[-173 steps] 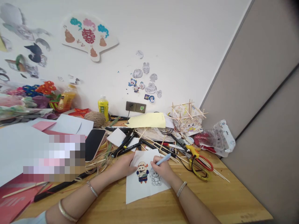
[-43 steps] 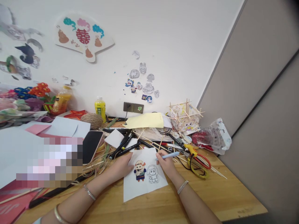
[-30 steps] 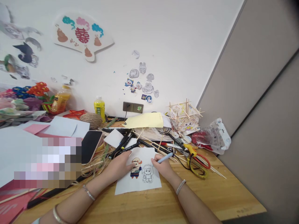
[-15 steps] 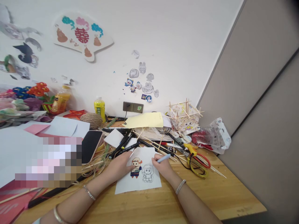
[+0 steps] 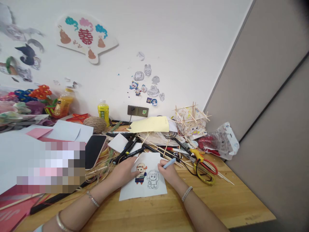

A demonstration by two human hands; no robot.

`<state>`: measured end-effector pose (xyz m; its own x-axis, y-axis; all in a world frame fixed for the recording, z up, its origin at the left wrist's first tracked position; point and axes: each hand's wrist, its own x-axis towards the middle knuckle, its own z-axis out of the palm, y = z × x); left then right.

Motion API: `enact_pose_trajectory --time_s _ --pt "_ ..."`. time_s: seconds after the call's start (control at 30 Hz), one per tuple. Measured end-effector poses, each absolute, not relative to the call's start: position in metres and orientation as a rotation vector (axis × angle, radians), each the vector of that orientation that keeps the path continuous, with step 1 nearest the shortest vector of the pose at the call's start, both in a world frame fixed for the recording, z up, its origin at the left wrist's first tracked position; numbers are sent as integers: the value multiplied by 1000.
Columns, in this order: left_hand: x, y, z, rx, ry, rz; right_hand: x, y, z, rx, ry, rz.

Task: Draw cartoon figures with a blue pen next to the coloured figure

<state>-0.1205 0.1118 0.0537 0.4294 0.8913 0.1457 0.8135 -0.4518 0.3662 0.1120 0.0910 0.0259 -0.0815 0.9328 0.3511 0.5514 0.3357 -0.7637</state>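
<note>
A white sheet of paper [image 5: 142,190] lies on the wooden table [image 5: 217,199] in front of me. It bears two small cartoon figures, the left one coloured [image 5: 140,169], the right one only outlined [image 5: 152,179]. My left hand [image 5: 124,170] rests flat on the sheet's left edge, fingers spread, touching the coloured figure. My right hand [image 5: 167,170] is closed on a light blue pen [image 5: 169,163], its tip at the head of the outlined figure.
Black markers [image 5: 129,148] and thin wooden sticks [image 5: 156,146] lie just behind the sheet. A phone [image 5: 94,150] lies to the left, red and yellow scissors [image 5: 205,169] to the right. A stick-frame lantern [image 5: 191,122], a yellow bottle [image 5: 103,111] and a twine ball [image 5: 94,124] stand near the wall.
Since 1.4 s ago the sheet has shifted left and turned a little under my left hand. My right hand has come back down, bringing the pen tip onto the outlined figure.
</note>
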Motion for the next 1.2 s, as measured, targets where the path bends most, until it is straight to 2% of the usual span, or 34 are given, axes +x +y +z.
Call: enact_pose_trajectory --time_s 0.7,1.2 --pt "-122 111 57 2393 1501 480 109 83 30 -1279 -1707 684" --pt "-121 106 66 2404 1474 458 107 82 32 -1286 -1774 645"
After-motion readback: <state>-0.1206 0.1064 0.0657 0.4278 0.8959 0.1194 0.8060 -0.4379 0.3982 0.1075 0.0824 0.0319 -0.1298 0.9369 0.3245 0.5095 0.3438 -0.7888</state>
